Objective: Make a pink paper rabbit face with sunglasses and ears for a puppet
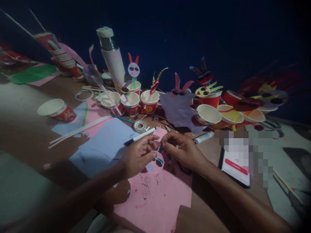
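Observation:
A round pink paper face with dark eyes and wavy black lines lies between my hands, on a large pink paper sheet marked with black and red. My left hand is over its left side, fingers loosely bent and apart from the thumb, whose tip reaches the face's upper edge. Thumb and fingers of my right hand are pinched together just above the face. Right at those fingertips is a small black-patterned paper piece; what the pinch holds is too small to make out.
Blue paper lies left, beside a black-and-white marker and a tape roll. Behind stand several paper cups, some with paper faces, and a tall flask. A glue tube and a phone lie right.

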### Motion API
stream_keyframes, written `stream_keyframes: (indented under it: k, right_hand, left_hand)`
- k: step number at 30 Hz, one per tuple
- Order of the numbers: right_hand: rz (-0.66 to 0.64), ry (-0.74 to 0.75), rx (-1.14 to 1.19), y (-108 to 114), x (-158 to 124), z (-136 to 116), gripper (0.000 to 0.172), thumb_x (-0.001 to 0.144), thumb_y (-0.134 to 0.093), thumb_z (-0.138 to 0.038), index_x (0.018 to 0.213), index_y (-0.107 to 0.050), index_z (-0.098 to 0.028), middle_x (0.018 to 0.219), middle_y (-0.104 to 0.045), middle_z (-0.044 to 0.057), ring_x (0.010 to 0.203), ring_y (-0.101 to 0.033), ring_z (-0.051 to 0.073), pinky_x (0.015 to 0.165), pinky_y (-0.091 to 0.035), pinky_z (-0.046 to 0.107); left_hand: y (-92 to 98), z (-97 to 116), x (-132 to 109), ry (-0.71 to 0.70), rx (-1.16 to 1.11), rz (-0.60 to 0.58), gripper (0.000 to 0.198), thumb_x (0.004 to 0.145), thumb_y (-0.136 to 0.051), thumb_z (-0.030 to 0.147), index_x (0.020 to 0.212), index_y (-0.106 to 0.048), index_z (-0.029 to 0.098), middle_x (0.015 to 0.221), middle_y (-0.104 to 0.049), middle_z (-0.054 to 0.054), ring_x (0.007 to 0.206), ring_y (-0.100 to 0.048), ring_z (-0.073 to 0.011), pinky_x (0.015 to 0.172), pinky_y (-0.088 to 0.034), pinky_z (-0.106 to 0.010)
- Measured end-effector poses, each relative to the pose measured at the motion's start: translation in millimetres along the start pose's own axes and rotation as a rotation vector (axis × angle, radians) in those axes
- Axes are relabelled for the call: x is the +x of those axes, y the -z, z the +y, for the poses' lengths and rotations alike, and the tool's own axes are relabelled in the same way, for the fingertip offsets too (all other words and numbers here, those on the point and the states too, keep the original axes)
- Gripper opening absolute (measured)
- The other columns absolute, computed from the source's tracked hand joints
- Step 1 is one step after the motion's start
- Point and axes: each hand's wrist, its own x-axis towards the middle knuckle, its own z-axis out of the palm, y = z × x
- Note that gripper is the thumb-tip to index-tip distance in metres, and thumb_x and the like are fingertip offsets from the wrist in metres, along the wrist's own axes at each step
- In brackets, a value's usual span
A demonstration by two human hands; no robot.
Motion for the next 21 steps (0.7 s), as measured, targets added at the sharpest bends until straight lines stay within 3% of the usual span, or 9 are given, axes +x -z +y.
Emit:
stream_keyframes:
  k: [10, 14, 17, 21]
  right_hand:
    - [-0.028, -0.03, 0.083, -4, -1, -5, 0.007, 0.081, -0.054, -0.024, 0.081, -0.058, -0.019, 0.061, -0.055, -0.005, 0.049, -0.047, 0.008, 0.047, -0.037, 0.02]
    - [0.014, -0.037, 0.241, -2, 1, -5, 0.017, 0.082, -0.056, -0.033, 0.091, -0.06, -0.019, 0.066, -0.057, -0.003, 0.052, -0.049, 0.009, 0.048, -0.038, 0.02]
    - [0.069, -0.025, 0.238, 2, 3, -1, 0.025, 0.087, -0.049, -0.039, 0.084, -0.063, -0.019, 0.071, -0.061, 0.0, 0.063, -0.055, 0.011, 0.058, -0.042, 0.022]
    - [-0.012, -0.05, 0.214, -1, 4, 5, 0.033, 0.089, -0.046, -0.043, 0.077, -0.064, -0.017, 0.069, -0.061, 0.001, 0.06, -0.053, 0.011, 0.055, -0.042, 0.023]
  left_hand:
    - [0.6, 0, -1, 0.034, 0.036, 0.004, 0.038, 0.076, -0.055, 0.013, 0.114, -0.048, 0.018, 0.077, -0.048, 0.003, 0.067, -0.045, -0.0084, 0.06, -0.038, -0.021]
    - [1.3, 0, 1, 0.052, -0.013, 0.036, 0.039, 0.073, -0.057, 0.014, 0.111, -0.048, 0.017, 0.078, -0.049, 0.002, 0.067, -0.046, -0.0089, 0.059, -0.038, -0.021]
    - [2.4, 0, 4, 0.049, -0.024, 0.093, 0.038, 0.072, -0.059, 0.015, 0.108, -0.049, 0.016, 0.076, -0.048, 0.003, 0.066, -0.047, -0.0087, 0.059, -0.038, -0.021]
    - [4.3, 0, 6, 0.027, -0.028, 0.152, 0.035, 0.074, -0.058, 0.015, 0.107, -0.048, 0.016, 0.075, -0.049, 0.004, 0.066, -0.048, -0.0073, 0.06, -0.038, -0.019]
